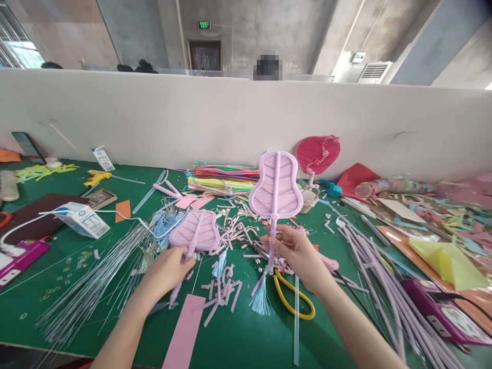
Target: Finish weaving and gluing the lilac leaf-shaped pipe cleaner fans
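My right hand (294, 251) is closed round the handle of a lilac fan (275, 184), which stands upright above the table with a pale blue tassel (261, 297) hanging from its lower end. At left, my left hand (169, 269) grips a second lilac fan (200, 230) near the base of its blade; this one is tilted lower, over the scraps. Both fans have fuzzy rims and ribs like pipe cleaners. Yellow-handled scissors (294, 297) lie just below my right hand. Cut lilac pieces (223, 289) are scattered between the hands.
A red fan (318, 155) stands by the white partition (230, 113). Coloured pipe cleaners (223, 179) are stacked at the back. Wire stems (96, 282) lie left, lilac stems (376, 287) right. Purple power strips (23, 261), a yellow glue gun (97, 178) and a milk carton (82, 220) also sit there.
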`<state>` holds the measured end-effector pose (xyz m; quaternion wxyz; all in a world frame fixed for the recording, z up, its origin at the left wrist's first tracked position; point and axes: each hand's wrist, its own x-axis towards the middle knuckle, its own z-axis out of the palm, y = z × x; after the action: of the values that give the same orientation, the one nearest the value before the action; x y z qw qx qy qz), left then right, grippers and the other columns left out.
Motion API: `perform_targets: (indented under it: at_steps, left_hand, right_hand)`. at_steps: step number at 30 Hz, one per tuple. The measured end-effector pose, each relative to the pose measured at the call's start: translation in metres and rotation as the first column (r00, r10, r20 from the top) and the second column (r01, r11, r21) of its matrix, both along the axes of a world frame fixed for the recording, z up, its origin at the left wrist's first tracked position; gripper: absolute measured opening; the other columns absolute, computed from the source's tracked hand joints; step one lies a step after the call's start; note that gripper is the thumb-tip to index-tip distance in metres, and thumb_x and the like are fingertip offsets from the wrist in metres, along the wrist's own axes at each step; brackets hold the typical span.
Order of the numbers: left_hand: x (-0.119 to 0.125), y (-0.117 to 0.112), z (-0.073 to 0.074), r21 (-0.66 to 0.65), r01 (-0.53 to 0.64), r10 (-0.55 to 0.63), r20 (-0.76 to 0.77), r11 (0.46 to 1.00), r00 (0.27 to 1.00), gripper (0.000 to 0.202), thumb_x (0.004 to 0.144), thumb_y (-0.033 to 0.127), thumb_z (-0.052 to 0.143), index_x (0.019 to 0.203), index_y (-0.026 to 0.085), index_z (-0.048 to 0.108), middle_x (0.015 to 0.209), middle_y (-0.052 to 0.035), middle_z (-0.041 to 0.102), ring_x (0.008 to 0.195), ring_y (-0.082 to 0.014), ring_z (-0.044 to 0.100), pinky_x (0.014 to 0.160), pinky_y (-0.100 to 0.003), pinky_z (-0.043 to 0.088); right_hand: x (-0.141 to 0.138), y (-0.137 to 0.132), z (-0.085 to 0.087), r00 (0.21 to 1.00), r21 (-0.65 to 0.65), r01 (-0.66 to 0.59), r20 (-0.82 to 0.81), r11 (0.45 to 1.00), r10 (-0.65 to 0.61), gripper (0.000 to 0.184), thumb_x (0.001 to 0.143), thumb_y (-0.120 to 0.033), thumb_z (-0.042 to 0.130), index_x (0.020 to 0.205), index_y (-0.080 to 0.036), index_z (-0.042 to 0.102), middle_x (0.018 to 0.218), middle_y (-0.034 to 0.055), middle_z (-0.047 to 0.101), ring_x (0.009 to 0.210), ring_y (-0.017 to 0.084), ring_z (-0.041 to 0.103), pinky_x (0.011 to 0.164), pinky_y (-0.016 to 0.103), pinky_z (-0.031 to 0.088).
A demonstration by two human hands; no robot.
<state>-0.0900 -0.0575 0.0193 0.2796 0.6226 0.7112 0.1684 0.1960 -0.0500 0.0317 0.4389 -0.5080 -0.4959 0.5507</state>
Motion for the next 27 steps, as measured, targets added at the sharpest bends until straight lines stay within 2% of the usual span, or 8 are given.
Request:
perform_targets:
  at_steps: [3,5,8,13,17,19,23,27]
  left_hand:
    - [-0.006,-0.002,0.000,-0.122,-0.066,0.109,0.395,0.990,0.912,0.028,0.077,0.047,0.059,0.070,0.021,0.050,0.056,0.0040,0.049,0.045,-0.0137,0.047,0.041,-0.022,0.026]
    - [-0.007,-0.004,-0.002,-0.202,-0.075,0.185,0.601,0.976,0.777,0.036,0.075,0.055,0.062,0.076,0.022,0.049,0.053,0.0082,0.043,0.037,-0.0089,0.037,0.035,-0.019,0.025]
    - [-0.001,-0.009,-0.005,-0.173,-0.126,0.213,0.753,0.977,0.623,0.041,0.075,0.059,0.065,0.079,0.021,0.049,0.046,0.0127,0.031,0.031,-0.0045,0.020,0.029,-0.017,0.019]
    - [0.018,-0.017,0.004,0.043,-0.164,0.055,0.835,0.986,0.547,0.037,0.086,0.058,0.052,0.087,0.021,0.053,0.046,0.0108,0.035,0.030,-0.0047,0.025,0.030,-0.015,0.026]
    - [0.034,-0.003,0.018,0.182,-0.105,-0.101,0.847,0.978,0.522,0.028,0.088,0.048,0.055,0.102,0.023,0.054,0.064,0.0050,0.056,0.044,-0.0086,0.052,0.044,-0.019,0.046]
    - [0.042,0.013,0.020,0.171,-0.066,-0.123,0.882,0.983,0.454,0.037,0.085,0.042,0.062,0.115,0.026,0.050,0.081,0.0001,0.066,0.060,-0.0146,0.064,0.052,-0.024,0.053]
    - [0.052,0.043,0.010,0.149,-0.123,-0.111,0.956,0.981,0.271,0.037,0.078,0.033,0.071,0.110,0.022,0.056,0.086,-0.0038,0.070,0.077,-0.0192,0.069,0.065,-0.027,0.055]
    - [0.051,0.051,-0.005,0.085,-0.078,-0.066,0.974,0.993,0.216,0.040,0.080,0.033,0.071,0.116,0.023,0.055,0.095,-0.0058,0.071,0.087,-0.0208,0.070,0.073,-0.030,0.056]
  right_hand:
    - [-0.005,-0.003,0.002,0.998,-0.011,-0.038,-0.058,0.999,0.038,0.052,0.067,-0.052,0.076,0.103,-0.019,0.058,0.096,0.0096,0.072,0.084,0.023,0.071,0.079,0.039,0.056]
    - [-0.009,-0.005,0.003,0.992,-0.025,-0.069,-0.108,0.997,0.066,0.050,0.069,-0.050,0.076,0.104,-0.019,0.058,0.096,0.0091,0.072,0.082,0.022,0.071,0.078,0.039,0.057]
    - [-0.012,-0.006,0.006,0.987,-0.026,-0.069,-0.144,0.997,0.064,0.049,0.070,-0.050,0.075,0.104,-0.019,0.058,0.097,0.0087,0.071,0.082,0.022,0.071,0.075,0.038,0.057]
    - [-0.012,-0.007,0.019,0.989,0.029,-0.082,-0.125,0.996,0.085,0.042,0.073,-0.047,0.073,0.102,-0.020,0.059,0.095,0.0066,0.070,0.083,0.021,0.069,0.077,0.037,0.057]
    - [-0.024,-0.009,0.029,0.966,0.024,-0.206,-0.152,0.978,0.208,0.034,0.075,-0.042,0.073,0.096,-0.019,0.060,0.094,0.0046,0.069,0.085,0.021,0.070,0.078,0.035,0.057]
    - [-0.035,-0.006,0.028,0.956,0.023,-0.243,-0.165,0.970,0.243,0.035,0.074,-0.043,0.074,0.094,-0.019,0.059,0.093,0.0040,0.069,0.085,0.021,0.070,0.076,0.035,0.057]
    - [-0.055,0.008,0.017,0.965,0.011,-0.204,-0.163,0.979,0.203,0.042,0.072,-0.050,0.073,0.095,-0.020,0.056,0.092,0.0046,0.070,0.083,0.021,0.071,0.075,0.035,0.056]
    - [-0.062,0.019,0.004,0.974,-0.022,-0.130,-0.192,0.991,0.123,0.046,0.070,-0.053,0.073,0.096,-0.020,0.057,0.090,0.0035,0.069,0.083,0.020,0.069,0.074,0.033,0.057]
